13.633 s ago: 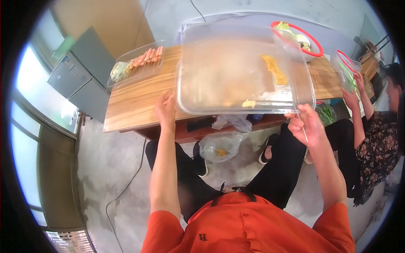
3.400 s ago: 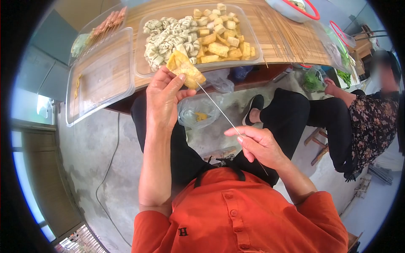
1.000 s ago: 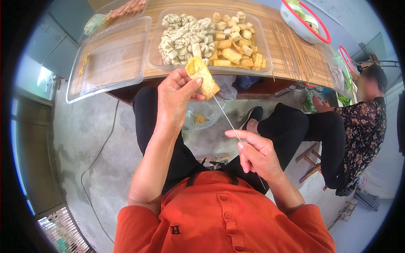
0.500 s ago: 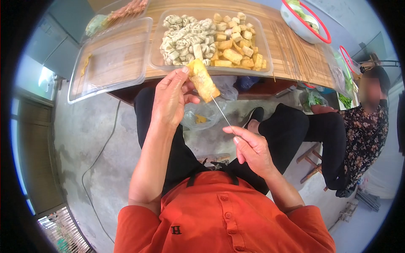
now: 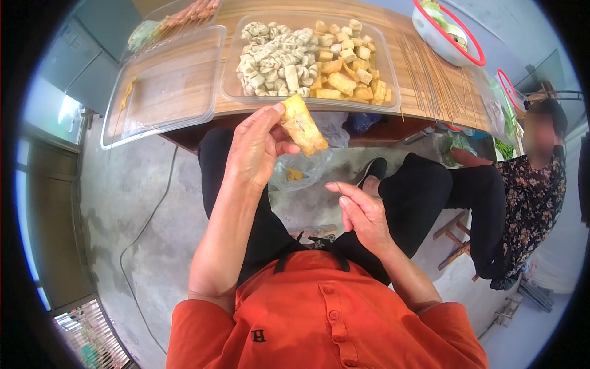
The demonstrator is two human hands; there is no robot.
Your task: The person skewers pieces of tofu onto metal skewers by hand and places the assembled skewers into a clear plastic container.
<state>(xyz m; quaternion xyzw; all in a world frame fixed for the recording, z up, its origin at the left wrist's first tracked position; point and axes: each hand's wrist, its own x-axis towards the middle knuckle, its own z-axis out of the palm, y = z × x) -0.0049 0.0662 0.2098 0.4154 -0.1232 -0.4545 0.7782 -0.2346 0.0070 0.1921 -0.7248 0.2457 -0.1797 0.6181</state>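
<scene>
My left hand (image 5: 255, 144) pinches a golden slab of fried tofu (image 5: 304, 130) between thumb and fingers, just in front of the table edge. Below and to the right, my right hand (image 5: 364, 215) has its thumb and fingers closed in the same pinch that held a thin skewer a moment ago. The skewer itself does not show clearly now. Behind the tofu stands a clear plastic tray (image 5: 395, 80). Pale knotted tofu strips (image 5: 270, 58) fill its left part, and fried tofu pieces (image 5: 347, 58) its right.
On the table's left lies a shallow clear container (image 5: 175, 77). Bare skewers (image 5: 433, 80) are spread at the right, near a red-rimmed bowl (image 5: 436, 34) of vegetables. A plastic bag (image 5: 301, 169) is below the table. Another person (image 5: 531, 184) sits at the right.
The fried tofu has shifted slightly down and right with my left hand. The skewer that linked it to my right hand is no longer distinguishable. My right hand has barely moved.
</scene>
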